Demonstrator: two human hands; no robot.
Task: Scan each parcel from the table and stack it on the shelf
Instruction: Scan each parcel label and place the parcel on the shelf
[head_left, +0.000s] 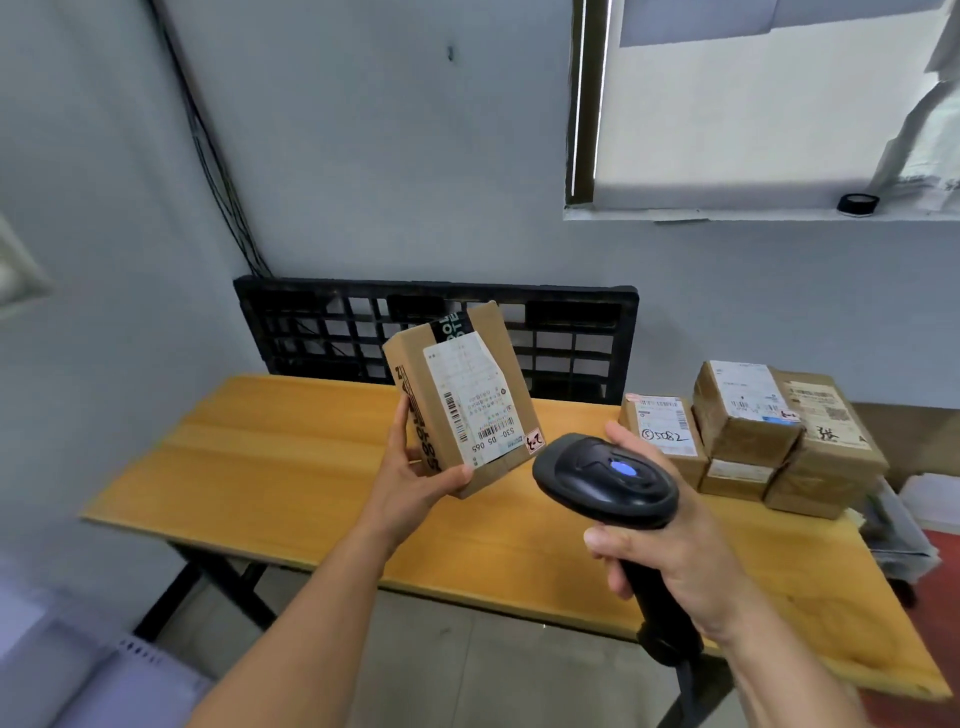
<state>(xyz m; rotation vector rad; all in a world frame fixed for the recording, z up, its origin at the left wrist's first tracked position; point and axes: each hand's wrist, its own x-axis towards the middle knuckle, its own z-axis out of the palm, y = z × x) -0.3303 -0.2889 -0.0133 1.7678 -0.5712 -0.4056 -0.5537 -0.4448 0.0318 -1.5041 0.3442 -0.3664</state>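
My left hand (415, 480) grips a small cardboard parcel (462, 395) by its lower end and holds it tilted above the wooden table (291, 467), its white shipping label with barcodes facing me. My right hand (670, 556) is closed around the handle of a black barcode scanner (605, 480), whose head points toward the parcel's label from just to its right. A blue light shows on top of the scanner. Several more brown parcels (753, 431) with white labels sit stacked at the table's far right.
A black plastic pallet (571, 322) leans against the grey wall behind the table. A window ledge with a black tape roll (857, 203) is at the upper right. Stacked items (904, 530) stand on the floor right of the table. No shelf is in view.
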